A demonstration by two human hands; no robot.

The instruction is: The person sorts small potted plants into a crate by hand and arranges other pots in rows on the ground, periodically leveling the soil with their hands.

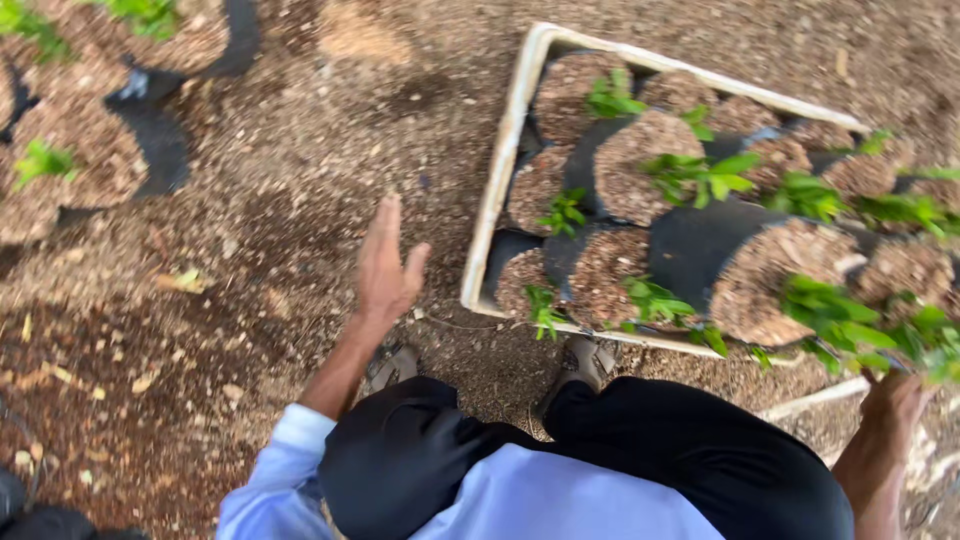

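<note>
My left hand (pixel 386 262) is held out flat over the bare mulch-covered ground, fingers apart and holding nothing, just left of a white crate (pixel 497 190). The crate is packed with black nursery bags (pixel 700 245) of soil, lying tilted, each with a small green seedling (pixel 700 175). My right hand (pixel 893 402) is at the lower right, beside the crate's near corner and just under the leaves of a seedling (pixel 925 335). Its fingers look curled, but whether they grip a stem is unclear.
More black bags with seedlings (pixel 45 160) stand on the ground at the upper left. My sandalled feet (pixel 590 360) are planted right against the crate's near edge. A pale strip (pixel 815 397) lies by my right hand. The ground is brown soil and wood chips.
</note>
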